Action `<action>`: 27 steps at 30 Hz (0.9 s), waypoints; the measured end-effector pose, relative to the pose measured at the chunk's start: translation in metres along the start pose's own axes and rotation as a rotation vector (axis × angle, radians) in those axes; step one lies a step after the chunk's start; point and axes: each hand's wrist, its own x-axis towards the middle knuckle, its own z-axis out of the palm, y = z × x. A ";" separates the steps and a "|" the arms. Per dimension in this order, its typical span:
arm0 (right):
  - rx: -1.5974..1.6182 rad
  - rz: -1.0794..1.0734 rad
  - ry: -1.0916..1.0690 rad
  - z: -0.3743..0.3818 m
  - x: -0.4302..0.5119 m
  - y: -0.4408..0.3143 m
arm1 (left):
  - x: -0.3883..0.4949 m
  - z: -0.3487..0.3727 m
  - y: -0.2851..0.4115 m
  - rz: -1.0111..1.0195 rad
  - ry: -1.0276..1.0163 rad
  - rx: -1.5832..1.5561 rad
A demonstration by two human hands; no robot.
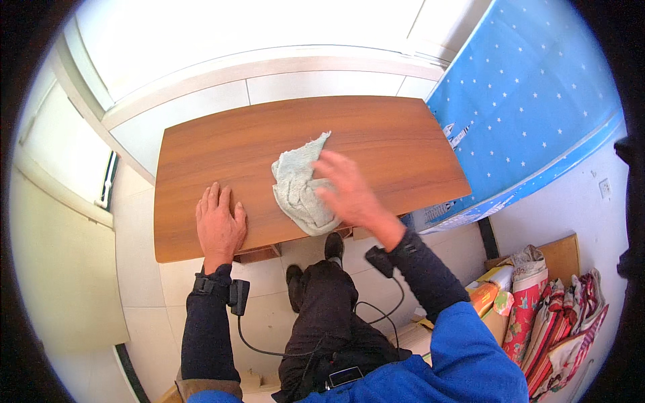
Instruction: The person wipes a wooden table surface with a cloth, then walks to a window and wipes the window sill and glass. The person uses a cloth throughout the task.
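A pale grey-green cloth point(297, 176) lies crumpled near the middle of the brown wooden tabletop point(378, 136), its lower fold at the front edge. My right hand point(347, 189), slightly blurred, is at the cloth's right side with its fingers spread; the fingertips overlap the cloth, and whether they touch it I cannot tell. On the left part of the tabletop, my left hand point(219, 221) rests palm down with the thumb apart, holding nothing.
A blue star-patterned cover point(519, 95) drapes over something at the table's right. Rolled and folded fabrics point(554, 322) stand beside boxes at lower right. Behind the table runs a tiled wall point(322, 83) under a bright window. Black cables point(272, 351) hang from both wrist devices.
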 end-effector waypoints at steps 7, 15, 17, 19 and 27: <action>-0.296 0.250 0.089 -0.066 -0.065 0.081 | 0.000 -0.001 0.002 -0.009 -0.004 0.021; -0.392 0.246 0.109 -0.059 -0.082 0.085 | -0.001 0.004 -0.005 0.048 -0.016 0.027; -0.393 0.262 0.109 -0.061 -0.080 0.083 | 0.003 0.000 -0.002 0.062 -0.018 0.009; -0.387 0.259 0.124 -0.060 -0.080 0.082 | 0.006 -0.009 0.006 0.022 -0.092 -0.009; -0.354 0.316 0.113 -0.060 -0.079 0.081 | 0.005 -0.016 0.105 0.501 -0.333 -0.198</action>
